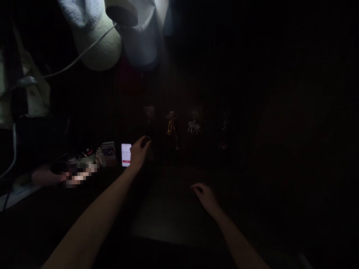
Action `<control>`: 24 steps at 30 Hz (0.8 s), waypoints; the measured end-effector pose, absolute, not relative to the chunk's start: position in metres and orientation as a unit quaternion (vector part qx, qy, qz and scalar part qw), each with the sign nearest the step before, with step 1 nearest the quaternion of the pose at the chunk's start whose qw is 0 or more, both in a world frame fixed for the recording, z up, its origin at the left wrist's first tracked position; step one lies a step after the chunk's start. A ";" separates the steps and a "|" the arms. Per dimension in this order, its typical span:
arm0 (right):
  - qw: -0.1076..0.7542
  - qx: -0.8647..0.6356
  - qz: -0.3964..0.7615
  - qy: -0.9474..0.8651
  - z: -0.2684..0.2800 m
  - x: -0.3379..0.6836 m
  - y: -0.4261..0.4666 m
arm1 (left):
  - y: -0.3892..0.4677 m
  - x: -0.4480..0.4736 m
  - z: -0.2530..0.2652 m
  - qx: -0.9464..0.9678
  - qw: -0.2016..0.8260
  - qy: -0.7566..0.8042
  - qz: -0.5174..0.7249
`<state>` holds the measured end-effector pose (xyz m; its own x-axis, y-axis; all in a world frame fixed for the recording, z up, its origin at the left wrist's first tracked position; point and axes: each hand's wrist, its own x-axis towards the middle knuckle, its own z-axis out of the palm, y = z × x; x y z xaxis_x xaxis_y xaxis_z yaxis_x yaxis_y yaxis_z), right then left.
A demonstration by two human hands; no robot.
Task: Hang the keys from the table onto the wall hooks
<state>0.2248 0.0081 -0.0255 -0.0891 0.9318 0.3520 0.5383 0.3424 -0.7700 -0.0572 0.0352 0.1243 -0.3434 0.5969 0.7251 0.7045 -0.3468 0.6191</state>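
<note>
My left hand reaches up to the leftmost hook, thumb and forefinger pinched on a small thin ring below it. What else hangs there is lost in the dark. To the right, several keys hang from other hooks: a bunch with a yellow clip and a pale cord, a bunch of silver keys, and a dim bunch farthest right. Lower down, my right hand hovers above or rests on the dark surface, fingers loosely bent and holding nothing visible; whether it touches is unclear.
A lit phone stands upright behind my left wrist. Beside it are a small box and little bottles. Caps hang overhead, crossed by a white cable. Pale cloth or a bag hangs at left.
</note>
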 end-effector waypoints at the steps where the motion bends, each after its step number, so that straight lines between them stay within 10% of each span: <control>1: 0.427 -0.523 0.229 -0.701 -0.026 0.225 0.008 | 0.039 -0.058 0.130 -0.572 0.052 -0.567 -0.590; 24: 0.427 -0.529 0.227 -0.698 -0.022 0.223 0.006 | 0.096 -0.076 0.204 -0.600 0.108 -0.615 -0.499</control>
